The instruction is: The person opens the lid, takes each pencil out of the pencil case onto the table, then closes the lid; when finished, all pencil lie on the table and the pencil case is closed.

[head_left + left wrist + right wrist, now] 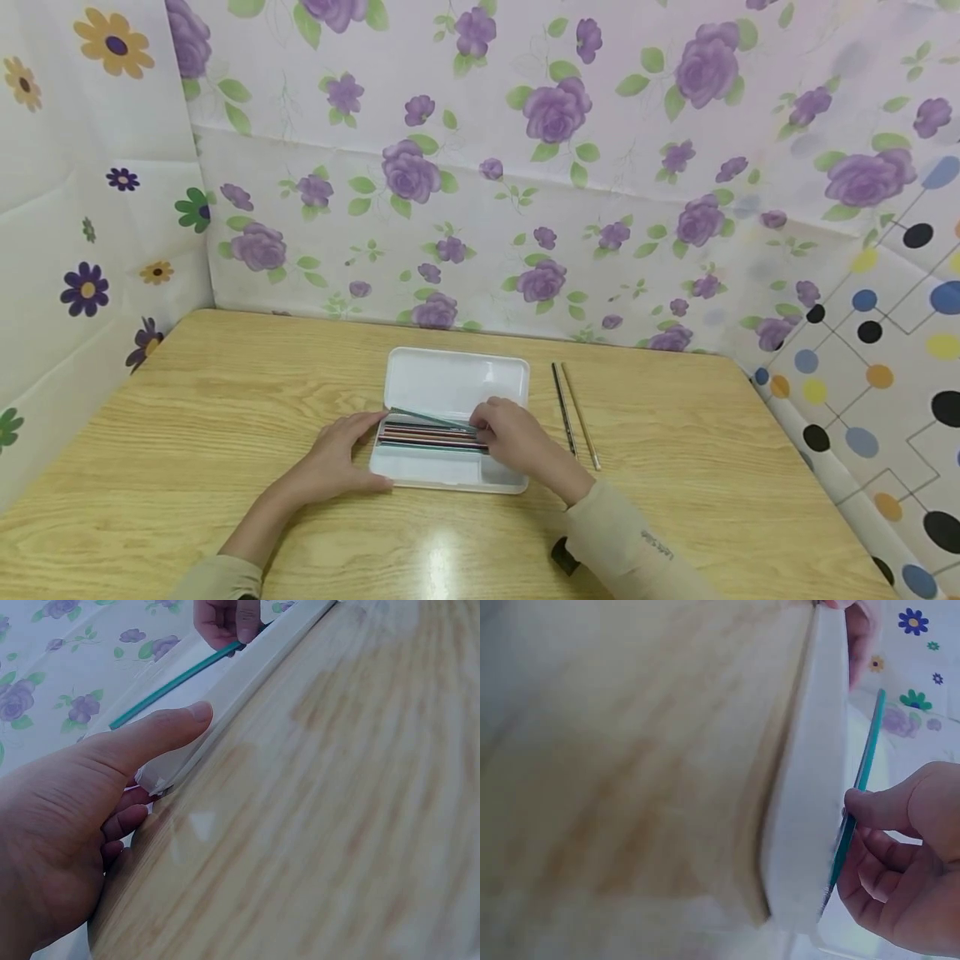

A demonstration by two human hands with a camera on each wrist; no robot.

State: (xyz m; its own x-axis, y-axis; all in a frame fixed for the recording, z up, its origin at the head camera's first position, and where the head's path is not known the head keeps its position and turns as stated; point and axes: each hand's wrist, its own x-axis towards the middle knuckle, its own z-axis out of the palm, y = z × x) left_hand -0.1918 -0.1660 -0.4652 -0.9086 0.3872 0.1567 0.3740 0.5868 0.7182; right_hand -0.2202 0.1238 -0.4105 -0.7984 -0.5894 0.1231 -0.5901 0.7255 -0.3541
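Note:
A white pencil case (442, 475) lies on the table with its lid (457, 371) folded back. Several pencils (427, 435) lie side by side inside it. My right hand (510, 433) pinches a green pencil (868, 750) between thumb and fingers, just over the case; in the head view the pencil slants above the others, its far end near the left side. My left hand (341, 462) holds the case's left end, thumb along the front edge and fingers round the side. In the left wrist view the thumb (169, 731) lies against the white wall.
Right of the case, a dark pencil (564, 408) and a light wood-coloured pencil (581, 417) lie on the wooden table (675, 500). A small black object (564, 556) is by the right sleeve. Flower-patterned cloth (480, 233) hangs behind the table; dotted cloth is at the right.

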